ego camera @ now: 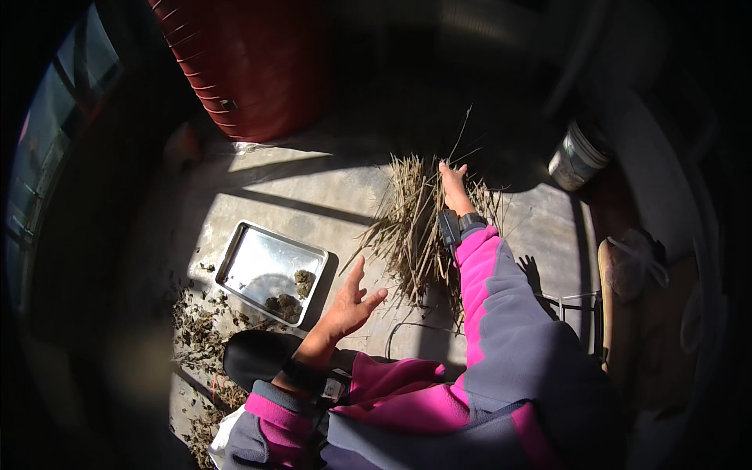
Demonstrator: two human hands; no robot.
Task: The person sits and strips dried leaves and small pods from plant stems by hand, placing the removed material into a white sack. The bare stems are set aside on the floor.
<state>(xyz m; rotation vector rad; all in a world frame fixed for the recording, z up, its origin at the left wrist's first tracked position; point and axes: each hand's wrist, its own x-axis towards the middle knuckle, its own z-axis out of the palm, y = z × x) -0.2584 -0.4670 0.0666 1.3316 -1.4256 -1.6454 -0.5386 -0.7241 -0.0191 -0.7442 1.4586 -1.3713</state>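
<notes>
My left hand [346, 308] hovers with its fingers spread and nothing in them, between a shallow metal tray [258, 294] and a heap of dry stalks [411, 235]. In the tray's right-hand part lie a few clumps of dried plant matter [285, 305]. My right hand [454, 187] reaches out over the far side of the heap, thumb and fingers apart. A thin bare stem [463, 132] sticks out just beyond its fingertips; whether it touches them, I cannot tell.
Dried leaves and flower bits [202, 335] litter the concrete floor on the left. A large red container [252, 70] stands at the far left, and a white bucket [578, 155] at the far right. A low table [646, 329] with a plastic bag [631, 264] is at right.
</notes>
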